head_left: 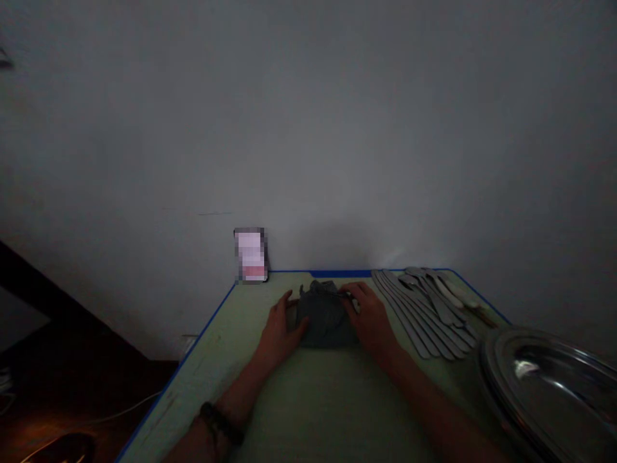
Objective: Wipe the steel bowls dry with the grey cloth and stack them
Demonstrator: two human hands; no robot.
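Note:
A small dark grey cloth [328, 321] lies on the table in front of me, bunched along its top edge rather like a pouch. My left hand [283, 325] rests at its left side with thumb and fingers apart, the thumb touching the cloth. At the upper right edge of the cloth, my right hand [369, 315] has its fingers closed in a pinch on the fabric. Part of the cloth's right side is hidden behind that hand. A dark bracelet [222, 423] circles my left wrist.
The light green table [332, 405] has a blue edge and stands against a grey wall [318, 128]. A phone [251, 254] leans upright at the back left. Several flat metal utensils [424, 315] lie fanned out at right, near stacked shiny oval metal trays [501, 360].

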